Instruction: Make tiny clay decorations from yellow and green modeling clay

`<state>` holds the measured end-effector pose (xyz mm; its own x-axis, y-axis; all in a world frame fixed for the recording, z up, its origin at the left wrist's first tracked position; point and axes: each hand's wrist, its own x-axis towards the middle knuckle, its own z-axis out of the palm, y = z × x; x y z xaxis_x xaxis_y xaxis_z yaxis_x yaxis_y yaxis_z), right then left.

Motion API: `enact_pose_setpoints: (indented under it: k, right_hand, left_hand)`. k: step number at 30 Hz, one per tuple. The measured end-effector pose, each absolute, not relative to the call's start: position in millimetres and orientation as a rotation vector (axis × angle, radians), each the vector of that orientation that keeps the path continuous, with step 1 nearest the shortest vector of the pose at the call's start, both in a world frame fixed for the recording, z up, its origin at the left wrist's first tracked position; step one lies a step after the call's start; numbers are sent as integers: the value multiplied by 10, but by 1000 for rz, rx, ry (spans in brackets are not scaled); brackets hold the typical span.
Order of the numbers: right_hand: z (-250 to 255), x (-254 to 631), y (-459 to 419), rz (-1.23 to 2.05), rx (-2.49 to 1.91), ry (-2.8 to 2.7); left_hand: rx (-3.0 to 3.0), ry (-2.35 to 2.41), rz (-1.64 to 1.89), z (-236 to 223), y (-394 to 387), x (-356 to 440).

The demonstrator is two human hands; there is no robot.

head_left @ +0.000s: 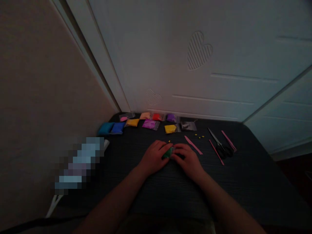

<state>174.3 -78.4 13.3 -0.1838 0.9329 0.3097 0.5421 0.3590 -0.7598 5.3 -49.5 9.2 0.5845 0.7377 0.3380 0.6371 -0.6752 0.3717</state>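
Note:
Between my two hands is a small clear bag of green modelling clay (167, 153), low over the dark table. My left hand (154, 156) grips its left side, fingers curled around it. On the other side, my right hand (185, 158) pinches the clear edge of the bag with thumb and fingertips. Part of the bag is hidden behind the fingers. Just beyond the left fingertips lies a tiny yellow piece (169, 141). A pink modelling knife (193, 145) rests on the table near my right hand.
Several bags of coloured clay, including a yellow one (170, 129) and a blue one (118, 127), line the back of the dark table (170, 195). Scissors (219, 143), a pink stick tool (216, 152), pink tweezers (228, 141) and small yellow bits (199, 137) lie right.

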Motion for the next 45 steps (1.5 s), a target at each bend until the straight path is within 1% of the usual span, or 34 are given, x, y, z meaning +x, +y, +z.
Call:
enact_pose_setpoints:
  k: [7, 13, 23, 31, 38, 45]
  right_hand:
    - [195, 1783, -788, 672, -1285, -1797]
    - [219, 1989, -720, 626, -1351, -1687]
    - [35, 1926, -658, 514, -1422, -2004]
    - [29, 1896, -664, 428, -1479, -2089]
    - [-6, 1915, -656, 463, -1477, -2057]
    - [41, 1977, -665, 561, -1404, -2066]
  left_hand:
    - [2583, 1161, 695, 105, -482, 43]
    - [2534, 1240, 716, 99, -456, 2]
    - [2478, 1348, 774, 134, -423, -49]
    - [2417, 1348, 776, 132, -435, -50]
    - [2321, 1288, 817, 134, -440, -73]
    - [1991, 1223, 946, 170, -431, -104]
